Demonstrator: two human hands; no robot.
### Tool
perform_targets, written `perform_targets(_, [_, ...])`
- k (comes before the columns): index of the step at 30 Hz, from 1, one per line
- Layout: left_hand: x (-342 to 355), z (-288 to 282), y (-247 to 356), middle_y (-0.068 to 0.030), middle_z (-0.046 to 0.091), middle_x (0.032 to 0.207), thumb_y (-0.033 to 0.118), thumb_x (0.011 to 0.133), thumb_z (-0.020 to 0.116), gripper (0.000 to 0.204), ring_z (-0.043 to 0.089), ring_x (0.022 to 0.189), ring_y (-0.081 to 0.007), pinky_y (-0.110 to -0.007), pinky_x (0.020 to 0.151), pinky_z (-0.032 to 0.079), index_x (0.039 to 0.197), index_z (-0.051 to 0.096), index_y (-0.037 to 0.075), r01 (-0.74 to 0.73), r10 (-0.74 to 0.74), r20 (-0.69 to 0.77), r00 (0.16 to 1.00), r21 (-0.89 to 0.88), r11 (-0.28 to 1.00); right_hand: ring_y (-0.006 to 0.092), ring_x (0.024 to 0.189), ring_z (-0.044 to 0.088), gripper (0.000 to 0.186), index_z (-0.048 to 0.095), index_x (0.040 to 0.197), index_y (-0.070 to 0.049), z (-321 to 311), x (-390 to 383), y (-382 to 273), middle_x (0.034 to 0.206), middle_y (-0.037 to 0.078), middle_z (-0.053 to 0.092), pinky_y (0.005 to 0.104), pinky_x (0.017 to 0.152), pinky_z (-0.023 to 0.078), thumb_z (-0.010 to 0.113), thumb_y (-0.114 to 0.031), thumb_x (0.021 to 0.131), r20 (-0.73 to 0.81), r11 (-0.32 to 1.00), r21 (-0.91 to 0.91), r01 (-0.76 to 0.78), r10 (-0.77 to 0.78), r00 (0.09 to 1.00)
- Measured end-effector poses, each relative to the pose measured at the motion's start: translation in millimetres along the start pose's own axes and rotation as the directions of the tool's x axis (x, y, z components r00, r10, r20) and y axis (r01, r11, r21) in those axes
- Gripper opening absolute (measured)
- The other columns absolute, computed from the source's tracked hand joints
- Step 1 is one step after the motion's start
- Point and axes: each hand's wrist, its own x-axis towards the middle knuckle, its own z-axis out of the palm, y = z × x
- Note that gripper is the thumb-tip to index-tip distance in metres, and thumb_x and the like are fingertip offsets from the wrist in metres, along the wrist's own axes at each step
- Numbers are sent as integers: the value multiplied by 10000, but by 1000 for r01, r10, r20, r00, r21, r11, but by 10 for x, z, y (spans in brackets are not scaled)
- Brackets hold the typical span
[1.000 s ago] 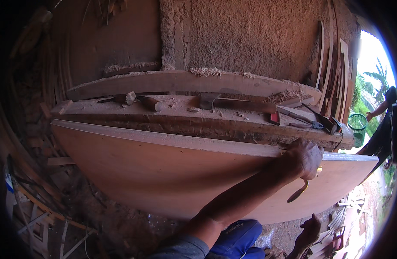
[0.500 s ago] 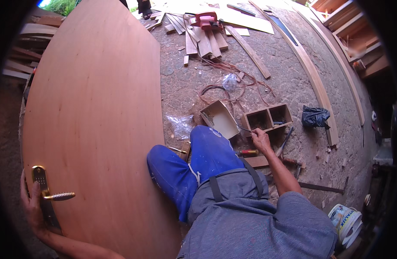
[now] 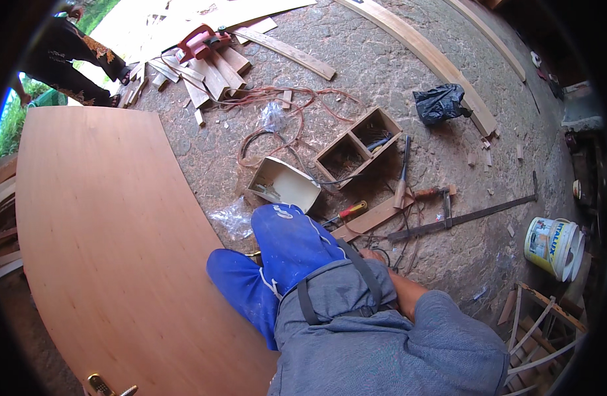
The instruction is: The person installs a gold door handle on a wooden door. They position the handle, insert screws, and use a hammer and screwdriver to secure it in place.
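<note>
My right hand (image 3: 375, 257) is low beside my right hip, half hidden by my shirt and strap. Its fingers do not show clearly. Dark cords (image 3: 397, 263) lie close to it on the ground. My left hand is out of view. A large wooden door panel (image 3: 128, 244) lies along my left side, and its gold door handle (image 3: 104, 385) shows at the bottom edge. In front of my knees are an open cream box (image 3: 287, 185) and a two-compartment wooden box (image 3: 357, 146) with tools in it. A red-and-yellow screwdriver (image 3: 352, 210) rests near my right knee.
A chisel (image 3: 402, 175), a wooden board (image 3: 373, 218) and a long bar clamp (image 3: 475, 214) lie to the right. A red power planer (image 3: 201, 44) sits on wood offcuts. Cables (image 3: 303, 99) coil beyond the boxes. A white bucket (image 3: 553, 247) stands right. Another person's legs (image 3: 75, 59) show far left.
My right hand has drawn back from the wooden box to beside my hip. The view has swung right, and my left hand, earlier at the door edge by the handle, has left it.
</note>
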Motion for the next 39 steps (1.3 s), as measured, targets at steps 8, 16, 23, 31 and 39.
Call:
perform_targets(8, [-155,434,498,-186,585,1388,355,1028,625,568,579,1276,-290,-412,1068,447,1451,509,-6,70,-39,-151,988,207,976,410,1157,632,449,617,1334,-155,-343,489,-783,1199,193,660,506,1004,505,605,-370,939,-54,835,-171,523,-538,841])
perform_targets(16, [-51,419,584,-147,544,1470,265,1012,667,639,512,1346,-237,-375,1144,376,1535,432,-16,137,-157,-189,969,-115,984,426,1044,657,313,662,1208,-118,-582,547,-635,1088,194,664,508,880,530,629,-293,950,-93,820,-266,506,-545,834])
perform_targets(23, [-162,485,535,-139,540,1482,297,1026,651,652,507,1360,-216,-351,1148,382,1547,418,-17,141,-175,-227,958,-156,978,377,970,707,188,704,1108,-43,-1272,768,-1428,1027,178,725,449,845,558,609,-145,983,-136,585,-366,724,-803,580])
perform_targets(31, [-57,457,875,-145,653,1189,467,997,680,674,632,1025,-249,-391,889,502,1420,509,-30,139,-124,-77,989,239,961,249,912,732,237,704,1193,-10,-1699,589,-2699,1024,155,746,350,814,561,617,-153,1025,-334,649,-213,730,-751,570])
perform_targets(39, [-251,470,563,-133,549,1427,290,1039,646,639,529,1276,-214,-353,1078,405,1543,405,-21,213,-218,-219,951,-46,976,419,900,712,137,662,971,-29,652,44,-3245,922,214,694,518,771,579,576,-101,892,663,87,-185,979,-724,190])
